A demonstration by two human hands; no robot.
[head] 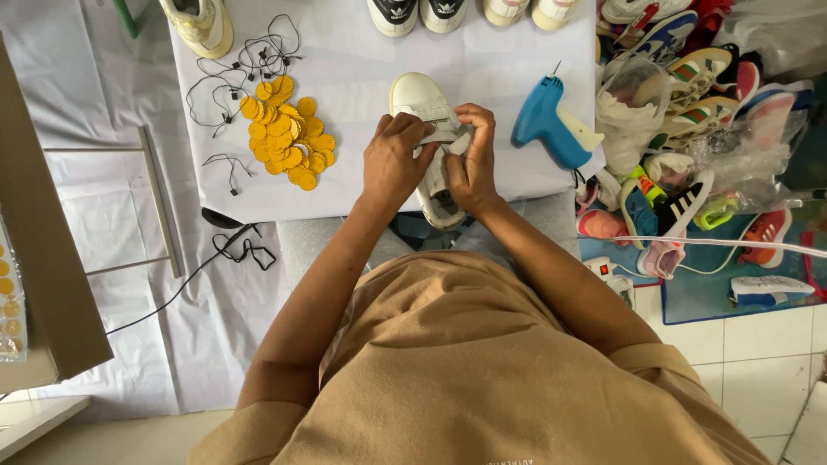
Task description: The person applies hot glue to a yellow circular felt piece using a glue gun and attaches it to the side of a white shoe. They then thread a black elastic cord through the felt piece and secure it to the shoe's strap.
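White-papered desk (pixel 362 185): cream low-top leather sneaker (pixel 424 112) at centre, toe away. Left hand (pixel 394 159) and right hand (pixel 472 159) both pinched closed on its strap (mid-fastening, apparently); next move needs firm, aligned pressing.

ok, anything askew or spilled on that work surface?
Nothing damaged. The yellow round tags lie in a loose heap, not stacked, with black strings tangled beside them. Both hands hold the white shoe.

Your table (pixel 362 198) has a white sheet over it, and sitting right on that you've got a pile of yellow round tags (pixel 287 131), loose black strings (pixel 233 73), a blue tagging gun (pixel 551 120) and a white sneaker (pixel 428 138), with more shoes (pixel 418 13) along the far edge.
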